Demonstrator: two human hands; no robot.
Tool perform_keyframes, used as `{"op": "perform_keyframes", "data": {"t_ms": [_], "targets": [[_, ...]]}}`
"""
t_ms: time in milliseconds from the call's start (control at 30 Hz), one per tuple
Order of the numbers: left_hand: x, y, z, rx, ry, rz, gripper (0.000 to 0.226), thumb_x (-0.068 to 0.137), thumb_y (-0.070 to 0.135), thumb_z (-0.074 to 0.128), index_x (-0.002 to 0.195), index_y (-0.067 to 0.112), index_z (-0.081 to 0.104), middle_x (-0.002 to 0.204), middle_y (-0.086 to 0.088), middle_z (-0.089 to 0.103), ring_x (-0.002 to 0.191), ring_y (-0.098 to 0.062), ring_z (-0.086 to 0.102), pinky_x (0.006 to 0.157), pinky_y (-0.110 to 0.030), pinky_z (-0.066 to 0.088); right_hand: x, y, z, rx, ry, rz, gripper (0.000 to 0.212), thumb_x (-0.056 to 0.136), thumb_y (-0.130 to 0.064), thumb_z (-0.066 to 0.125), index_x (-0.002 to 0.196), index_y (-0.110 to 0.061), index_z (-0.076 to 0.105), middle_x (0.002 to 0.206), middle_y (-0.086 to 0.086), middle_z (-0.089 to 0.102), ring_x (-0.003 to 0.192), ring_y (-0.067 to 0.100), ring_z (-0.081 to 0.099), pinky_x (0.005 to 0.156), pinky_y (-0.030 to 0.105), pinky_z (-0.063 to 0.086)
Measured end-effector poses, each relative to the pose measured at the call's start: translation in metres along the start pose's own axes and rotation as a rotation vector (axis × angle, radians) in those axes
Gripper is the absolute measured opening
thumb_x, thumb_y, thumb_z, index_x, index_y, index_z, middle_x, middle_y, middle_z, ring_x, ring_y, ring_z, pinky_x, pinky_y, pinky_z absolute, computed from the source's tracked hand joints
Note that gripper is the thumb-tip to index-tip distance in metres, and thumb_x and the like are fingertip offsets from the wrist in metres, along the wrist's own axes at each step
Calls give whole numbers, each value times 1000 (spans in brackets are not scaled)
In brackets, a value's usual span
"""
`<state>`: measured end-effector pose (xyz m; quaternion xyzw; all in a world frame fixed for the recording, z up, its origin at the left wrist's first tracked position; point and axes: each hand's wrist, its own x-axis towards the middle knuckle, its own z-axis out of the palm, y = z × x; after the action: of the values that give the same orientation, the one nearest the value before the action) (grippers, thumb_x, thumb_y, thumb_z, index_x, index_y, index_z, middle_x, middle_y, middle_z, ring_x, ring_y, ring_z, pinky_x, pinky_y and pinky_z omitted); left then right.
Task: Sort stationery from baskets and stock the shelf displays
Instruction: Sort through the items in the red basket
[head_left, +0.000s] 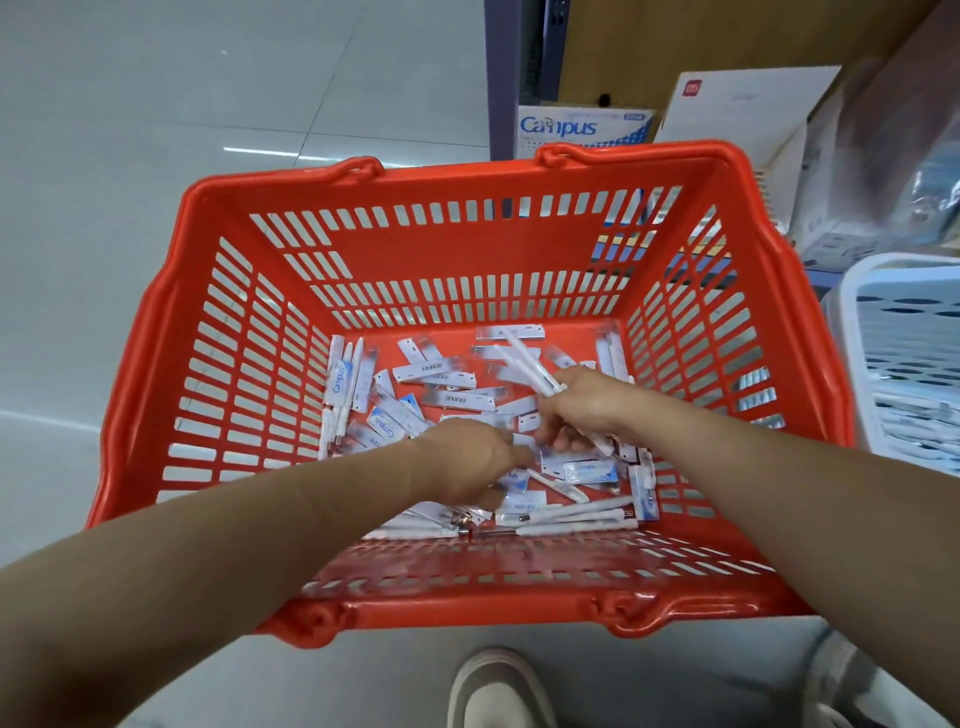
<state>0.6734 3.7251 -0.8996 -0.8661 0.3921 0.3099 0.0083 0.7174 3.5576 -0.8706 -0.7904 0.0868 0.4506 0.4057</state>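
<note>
A red slotted shopping basket (467, 249) sits on the floor in front of me. Its bottom is littered with several white pens and small white-and-blue Campus packets (384, 426). My right hand (587, 405) grips a bundle of white pens (524, 364) that stick up and to the left from its fist. My left hand (472, 462) reaches down among the packets at the middle of the basket, fingers bent onto the pile; its fingertips are blurred, so what they hold is unclear. More loose white pens (576, 519) lie along the near side.
A white slotted basket (904, 358) with stock stands to the right. Behind the red basket is a shelf unit with a blue Campus box (576, 127) and a white carton (737, 114). Pale tiled floor lies to the left. My shoe (498, 691) is below.
</note>
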Motion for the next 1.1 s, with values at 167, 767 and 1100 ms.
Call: {"op": "perform_keyframes", "data": {"t_ms": [167,767,1100], "targets": [[0,6,-3,116,-80,67,73,88,39,65,149,31,26,126,-10,49,103,-34,56,66,-36,42,-8,-3,-3,-84,-44,41,22,94,-1,43,115,-5,47,82,15,70,51,16,58,46,24,44],[6,-24,-6,-298,214,-192,75,75,14,68,142,31,38,93,-3,49,88,-28,57,59,-29,30,-51,-43,-30,-62,67,-141,11,93,-6,47,86,-14,50,67,8,51,55,18,48,51,28,39],[-17,-45,-32,-1776,201,-473,52,87,-9,61,120,30,51,80,-13,63,67,-18,63,54,-22,54,-29,-25,-7,409,-7,65,20,95,-7,54,114,-11,52,103,16,71,81,27,70,75,41,60]]}}
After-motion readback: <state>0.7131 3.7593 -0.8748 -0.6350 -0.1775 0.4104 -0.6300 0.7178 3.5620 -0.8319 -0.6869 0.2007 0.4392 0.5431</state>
